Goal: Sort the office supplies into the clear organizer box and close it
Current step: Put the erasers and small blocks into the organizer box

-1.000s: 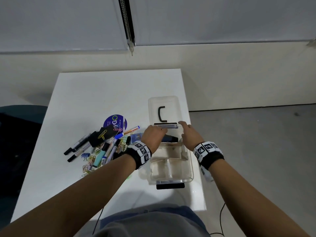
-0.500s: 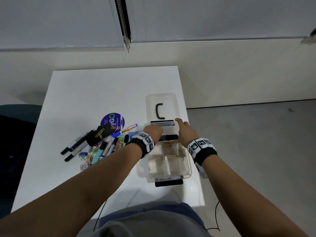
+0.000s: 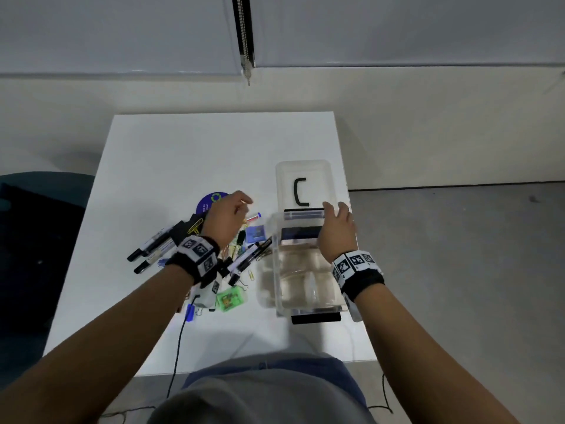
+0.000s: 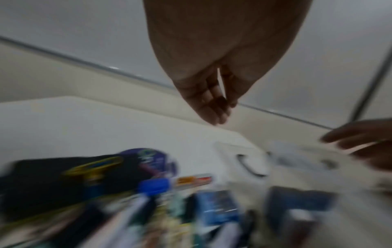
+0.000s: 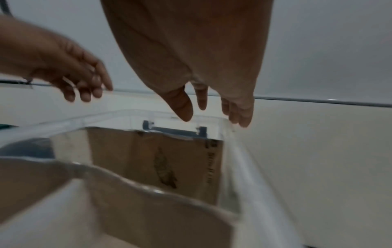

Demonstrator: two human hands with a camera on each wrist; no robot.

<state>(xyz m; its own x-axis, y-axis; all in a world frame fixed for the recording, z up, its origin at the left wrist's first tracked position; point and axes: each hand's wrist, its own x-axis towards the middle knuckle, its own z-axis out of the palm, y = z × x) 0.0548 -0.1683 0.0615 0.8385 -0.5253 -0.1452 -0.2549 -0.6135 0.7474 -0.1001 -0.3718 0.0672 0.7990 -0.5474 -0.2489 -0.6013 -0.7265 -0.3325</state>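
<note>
The clear organizer box (image 3: 266,272) stands open at the table's right side, with cardboard dividers (image 5: 152,164) inside. Its lid (image 3: 322,179), with a black handle, lies flat behind it. My right hand (image 3: 334,209) hovers with straight fingers at the box's far rim (image 5: 212,120) and holds nothing. My left hand (image 3: 241,205) hangs over the pile of supplies with relaxed, empty fingers (image 4: 216,109). The pile holds pens (image 3: 153,243), a blue-capped marker (image 4: 153,186), a small blue box (image 3: 255,232), a green item (image 3: 230,298) and loose paper clips.
A purple round sticker (image 3: 208,200) lies behind the pile. The box sits near the white table's right edge (image 3: 351,270). A black cable (image 3: 179,338) runs off the front edge. A dark chair (image 3: 36,228) stands on the left.
My left hand has left the box's far rim and swung left over the supply pile. The right hand stays at the rim.
</note>
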